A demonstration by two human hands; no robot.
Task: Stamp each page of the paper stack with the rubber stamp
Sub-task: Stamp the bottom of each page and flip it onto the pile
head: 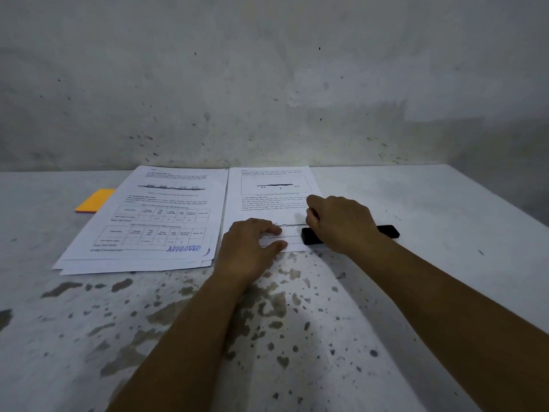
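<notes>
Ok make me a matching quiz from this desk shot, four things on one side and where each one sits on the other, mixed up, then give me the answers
Things:
1. orange notepad
2. stamped pile
3. left hand
4. black stamp

Places:
A. under the right hand, at the right page's near right corner
B. far left, partly tucked under the papers
C. pressing the right page's near edge
D. left of the right page, top sheet marked APPROVED

Pairs: 1-B, 2-D, 3-C, 4-A

The scene is viewed from head height, forward and downward, close above the fingers (269,230), wall beyond them.
</notes>
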